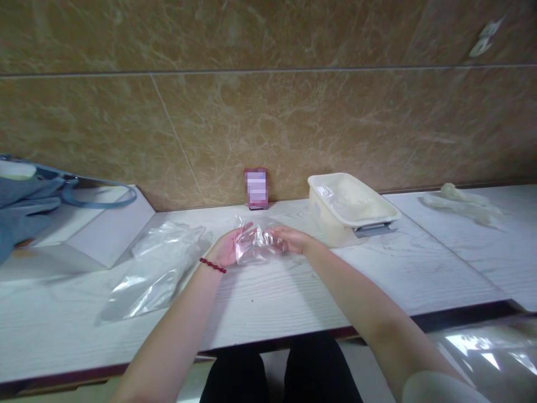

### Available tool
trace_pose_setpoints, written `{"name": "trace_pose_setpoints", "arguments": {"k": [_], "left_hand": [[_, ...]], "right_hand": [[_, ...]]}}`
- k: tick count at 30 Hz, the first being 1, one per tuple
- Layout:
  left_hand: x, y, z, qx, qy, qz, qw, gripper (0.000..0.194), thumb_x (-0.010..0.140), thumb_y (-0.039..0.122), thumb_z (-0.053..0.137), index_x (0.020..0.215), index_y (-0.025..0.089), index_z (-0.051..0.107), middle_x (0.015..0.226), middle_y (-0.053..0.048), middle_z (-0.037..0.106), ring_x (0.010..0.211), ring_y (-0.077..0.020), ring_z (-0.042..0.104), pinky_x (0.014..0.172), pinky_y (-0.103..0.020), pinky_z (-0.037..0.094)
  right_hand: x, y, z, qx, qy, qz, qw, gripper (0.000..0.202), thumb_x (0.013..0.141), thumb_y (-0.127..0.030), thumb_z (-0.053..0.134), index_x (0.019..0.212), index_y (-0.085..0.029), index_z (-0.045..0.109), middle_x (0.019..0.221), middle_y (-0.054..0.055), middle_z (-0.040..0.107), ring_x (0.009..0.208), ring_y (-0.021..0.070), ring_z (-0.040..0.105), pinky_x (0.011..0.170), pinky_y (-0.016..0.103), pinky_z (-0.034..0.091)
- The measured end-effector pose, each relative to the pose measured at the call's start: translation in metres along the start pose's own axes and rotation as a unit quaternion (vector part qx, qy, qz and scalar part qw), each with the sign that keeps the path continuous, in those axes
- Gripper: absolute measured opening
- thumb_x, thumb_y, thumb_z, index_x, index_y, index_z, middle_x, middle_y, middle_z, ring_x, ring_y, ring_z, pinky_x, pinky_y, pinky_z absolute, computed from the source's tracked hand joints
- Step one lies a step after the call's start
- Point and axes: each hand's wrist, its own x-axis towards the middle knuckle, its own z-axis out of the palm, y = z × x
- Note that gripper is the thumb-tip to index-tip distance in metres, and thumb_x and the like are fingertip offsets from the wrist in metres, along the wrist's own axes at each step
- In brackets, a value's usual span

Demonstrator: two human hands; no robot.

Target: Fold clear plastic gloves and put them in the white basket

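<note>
A clear, crinkled plastic bag (pixel 255 246) is stretched between my two hands above the white wood-grain table. My left hand (pixel 227 246), with a red beaded bracelet at the wrist, grips the bag's left side, and some fingers show beside the film. On the opposite side, my right hand (pixel 293 239) holds the bag with its fingers partly inside or behind the film; which of these I cannot tell. To the left of my left hand lies a pile of clear plastic bags (pixel 157 268).
A cream plastic bin (pixel 325 215) with clear film inside stands right of my hands. A phone (pixel 257 189) leans against the brown tiled wall. A white box (pixel 104 235) and blue fabric (pixel 29 207) occupy the left. Crumpled pale plastic (pixel 461 202) lies far right.
</note>
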Motion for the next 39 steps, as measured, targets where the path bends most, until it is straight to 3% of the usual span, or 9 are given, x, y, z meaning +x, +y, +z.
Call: {"name": "trace_pose_setpoints", "arguments": {"k": [4,9,14,18,27,34,39], "left_hand": [[0.009,-0.007,-0.011,-0.018,-0.034,-0.031,0.999,0.03,0.083,0.022,0.039,0.11,0.021,0.05,0.101,-0.006,0.062,0.094,-0.0204,0.058,0.081,-0.045,0.045],[0.014,-0.008,-0.012,0.032,-0.03,-0.004,0.999,0.036,0.079,0.013,0.038,0.113,0.017,0.048,0.106,-0.009,0.06,0.096,-0.0209,0.057,0.082,-0.042,0.045],[0.021,-0.008,-0.015,0.06,-0.046,0.04,0.996,0.046,0.073,0.002,0.037,0.117,0.014,0.044,0.108,-0.01,0.059,0.093,-0.0186,0.059,0.082,-0.037,0.047],[0.026,-0.007,-0.019,0.053,-0.036,0.053,0.997,0.044,0.077,0.005,0.038,0.119,0.02,0.042,0.11,-0.008,0.058,0.093,-0.0162,0.058,0.083,-0.036,0.046],[0.026,-0.004,-0.021,0.032,-0.044,0.045,0.998,0.038,0.082,0.014,0.04,0.118,0.025,0.041,0.105,-0.005,0.059,0.093,-0.0182,0.058,0.08,-0.04,0.048],[0.027,-0.001,-0.02,0.0,-0.025,0.038,0.999,0.039,0.086,0.02,0.034,0.124,0.029,0.036,0.096,-0.003,0.061,0.083,-0.0158,0.061,0.076,-0.037,0.049],[0.032,0.0,-0.021,-0.037,0.002,0.06,0.997,0.039,0.087,0.023,0.031,0.126,0.029,0.033,0.093,-0.003,0.062,0.077,-0.0165,0.063,0.071,-0.035,0.05]], "right_hand": [[0.006,0.003,0.003,0.008,0.018,0.026,0.999,0.019,0.076,-0.032,0.054,0.085,-0.016,0.058,0.065,0.0,0.058,0.052,0.0077,0.052,0.045,0.018,0.044],[0.014,0.008,-0.002,0.016,0.033,-0.006,0.999,0.011,0.074,-0.024,0.057,0.082,-0.016,0.056,0.059,-0.003,0.056,0.046,0.0056,0.05,0.037,0.013,0.037],[0.016,0.01,-0.009,0.033,0.027,-0.042,0.998,0.027,0.074,-0.023,0.058,0.1,-0.021,0.052,0.075,-0.002,0.061,0.056,0.006,0.056,0.039,0.012,0.038],[0.017,0.009,-0.014,0.014,0.013,-0.033,0.999,0.04,0.071,-0.021,0.061,0.108,-0.026,0.048,0.08,-0.002,0.062,0.06,0.0072,0.058,0.036,0.011,0.036],[0.022,0.009,-0.012,-0.017,0.102,-0.034,0.994,0.026,0.08,-0.028,0.05,0.106,-0.025,0.05,0.069,-0.002,0.062,0.054,0.0074,0.059,0.031,0.01,0.028],[0.021,0.004,-0.011,0.014,0.114,-0.043,0.992,0.025,0.081,-0.034,0.047,0.104,-0.023,0.043,0.08,0.0,0.063,0.061,0.009,0.06,0.04,0.013,0.037],[0.011,0.002,-0.007,-0.041,0.003,-0.005,0.999,0.056,0.063,-0.025,0.069,0.11,-0.024,0.04,0.085,0.002,0.061,0.071,0.011,0.06,0.044,0.013,0.037]]}}
